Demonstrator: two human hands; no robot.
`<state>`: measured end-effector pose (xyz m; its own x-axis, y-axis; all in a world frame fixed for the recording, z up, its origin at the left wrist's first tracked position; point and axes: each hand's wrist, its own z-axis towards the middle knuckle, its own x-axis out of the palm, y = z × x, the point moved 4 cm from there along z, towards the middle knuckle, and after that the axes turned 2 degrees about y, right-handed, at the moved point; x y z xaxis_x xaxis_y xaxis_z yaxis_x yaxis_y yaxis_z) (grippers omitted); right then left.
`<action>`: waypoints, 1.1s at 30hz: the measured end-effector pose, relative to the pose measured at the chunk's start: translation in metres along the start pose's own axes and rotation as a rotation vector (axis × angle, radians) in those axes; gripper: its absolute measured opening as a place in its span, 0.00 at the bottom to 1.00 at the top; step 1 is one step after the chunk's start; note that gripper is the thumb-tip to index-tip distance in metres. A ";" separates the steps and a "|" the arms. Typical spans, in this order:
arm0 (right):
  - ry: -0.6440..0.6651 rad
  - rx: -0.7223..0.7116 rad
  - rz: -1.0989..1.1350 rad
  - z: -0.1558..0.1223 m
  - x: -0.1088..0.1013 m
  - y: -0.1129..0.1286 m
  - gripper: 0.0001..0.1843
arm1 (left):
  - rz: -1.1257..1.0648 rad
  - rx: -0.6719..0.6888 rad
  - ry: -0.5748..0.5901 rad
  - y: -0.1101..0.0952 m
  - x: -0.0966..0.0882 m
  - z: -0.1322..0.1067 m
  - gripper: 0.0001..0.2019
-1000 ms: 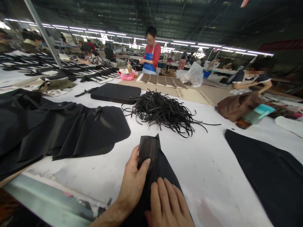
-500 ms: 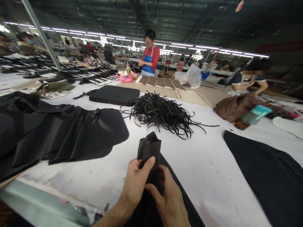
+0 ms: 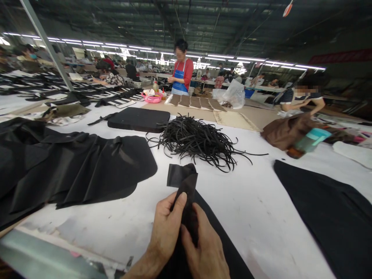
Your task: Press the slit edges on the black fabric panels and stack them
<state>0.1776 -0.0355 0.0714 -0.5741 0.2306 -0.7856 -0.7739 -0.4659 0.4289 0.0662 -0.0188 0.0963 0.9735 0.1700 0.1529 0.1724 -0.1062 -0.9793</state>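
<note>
Both hands grip a folded black fabric piece (image 3: 188,184) near the front of the white table. My left hand (image 3: 166,221) is closed on it, thumb pressed on top. On the other side my right hand (image 3: 205,240) wraps its lower part, fingers curled around the edge; its fingertips are partly hidden. At the top, one end of the fabric sticks out to the left as a flap. Beneath the hands, a larger black fabric panel (image 3: 223,240) runs toward me; whether it joins the held piece I cannot tell. Beyond the hands lies a heap of black strips (image 3: 200,141).
Draped black fabric (image 3: 78,166) covers the left side, with a stack of black panels (image 3: 138,119) behind it. Another black panel (image 3: 325,217) lies at right, near a teal-lidded bottle (image 3: 309,143). A co-worker in a blue apron (image 3: 180,79) stands across the table.
The top of the held fabric has turned, and a flap now spreads to the left where it stood upright and narrow. Both hands have shifted slightly and keep their hold.
</note>
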 end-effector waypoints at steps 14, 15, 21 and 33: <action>-0.101 -0.054 -0.204 0.018 -0.021 0.003 0.18 | 0.231 0.149 -0.065 0.000 0.000 0.000 0.16; -0.096 -0.047 -0.196 0.018 -0.022 0.002 0.19 | 0.236 0.150 -0.062 0.001 0.000 0.000 0.16; 0.027 0.108 -0.106 0.021 -0.030 -0.025 0.23 | 0.195 0.106 -0.048 0.001 -0.010 0.004 0.18; 0.178 0.637 0.388 0.016 -0.081 -0.138 0.24 | -0.265 -0.153 -0.294 0.028 -0.079 0.039 0.16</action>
<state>0.3267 0.0237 0.0832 -0.8264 -0.0153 -0.5629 -0.5610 0.1090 0.8206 -0.0122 0.0034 0.0517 0.8120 0.4810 0.3306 0.4527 -0.1614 -0.8769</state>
